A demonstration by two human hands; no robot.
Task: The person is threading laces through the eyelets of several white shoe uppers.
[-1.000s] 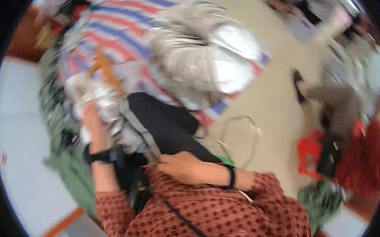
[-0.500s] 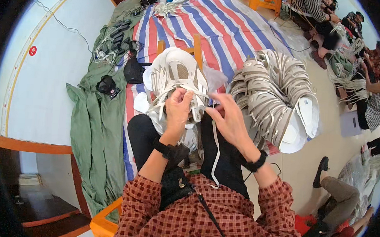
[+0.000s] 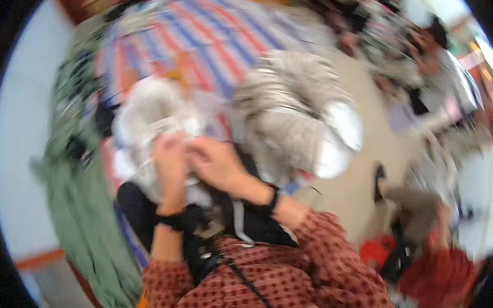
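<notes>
1. We are looking down at a striped mat (image 3: 218, 46) in red, blue and white that is spreading across the floor; everything is blurring with motion.
2. A big stack of pale shoe soles (image 3: 293, 117) is lying on the mat, just right of our hands.
3. A green cloth (image 3: 81, 223) is trailing along the left edge of the mat.
4. A white shoe (image 3: 148, 121) is sitting over our dark lap, in front of our chest.
5. Our left hand (image 3: 169, 160) is closing on the white shoe's near side, fingers curled.
6. Our right hand (image 3: 215, 162) is pressing against the left hand at the shoe; we cannot tell what its fingers are pinching.
7. People at the right rim are smearing out, too blurred to read.
</notes>
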